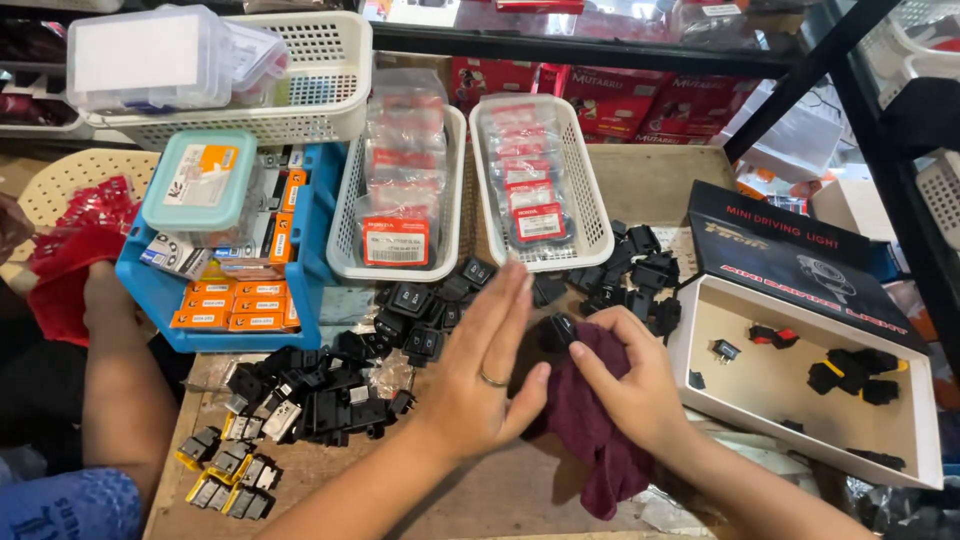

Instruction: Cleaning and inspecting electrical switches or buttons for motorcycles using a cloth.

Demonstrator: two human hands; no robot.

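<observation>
Cluttered workbench (520, 490), switch (557, 330) in right hand (625, 375)

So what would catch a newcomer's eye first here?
Probably the two hands at centre: the right hand presses a dark maroon cloth around a small black switch, the left hand flat beside it. Around them, heaps of black switches cover the wooden table.

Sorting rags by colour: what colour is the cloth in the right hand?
Dark maroon cloth; head view.

White baskets of packets (400, 190), blue bin of orange boxes (240, 300), open white box (800, 380), teal-lidded tub (198, 180)
</observation>
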